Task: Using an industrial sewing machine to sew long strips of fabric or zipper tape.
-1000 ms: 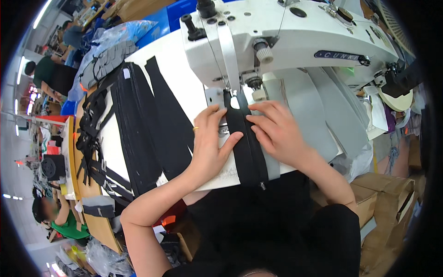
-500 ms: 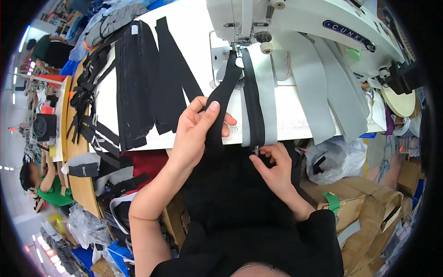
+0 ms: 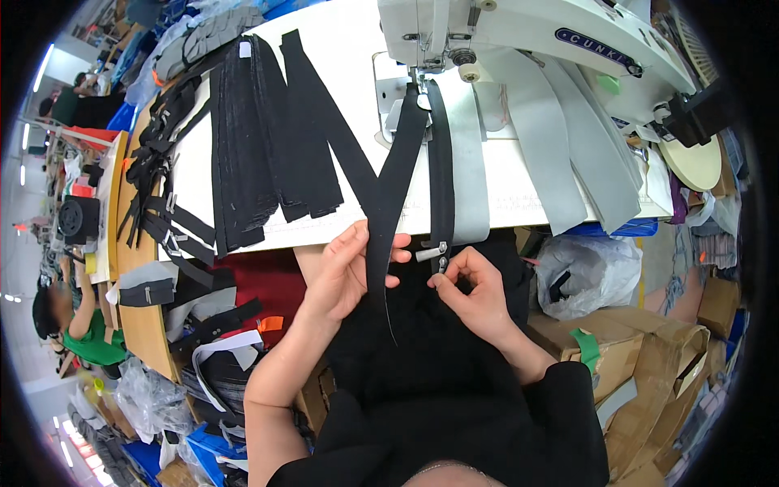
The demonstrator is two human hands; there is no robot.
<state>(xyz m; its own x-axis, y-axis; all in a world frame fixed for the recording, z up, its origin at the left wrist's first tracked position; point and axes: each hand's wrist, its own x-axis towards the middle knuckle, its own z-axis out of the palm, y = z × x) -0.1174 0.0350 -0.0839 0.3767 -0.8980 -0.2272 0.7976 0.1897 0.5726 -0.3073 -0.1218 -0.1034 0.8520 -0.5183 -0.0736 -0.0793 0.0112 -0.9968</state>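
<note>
A long black fabric strip (image 3: 398, 166) runs from the sewing machine's presser foot (image 3: 422, 91) toward me. My left hand (image 3: 347, 268) is loosely closed about its lower part, with fingers behind the strip and their tips showing past its right edge. The strip's pointed end hangs below that hand. Beside it, a black zipper (image 3: 441, 166) also comes down from the foot, partly over a light grey strip (image 3: 468, 170). Silver sliders (image 3: 441, 248) sit near the zipper's lower end, past the table edge. My right hand (image 3: 477, 294) pinches the zipper end just below them.
The white sewing machine (image 3: 519, 36) overhangs the table (image 3: 349, 195). Black strips (image 3: 243, 154) lie at left, grey strips (image 3: 548, 146) at right. A plastic bag (image 3: 588, 276) and cardboard boxes (image 3: 641, 349) stand at lower right. Another person (image 3: 93, 333) works at far left.
My left hand has slid lower and a little left along the black strip, its grip looser. My right hand has shifted slightly down, and the silver sliders now show clearly.
</note>
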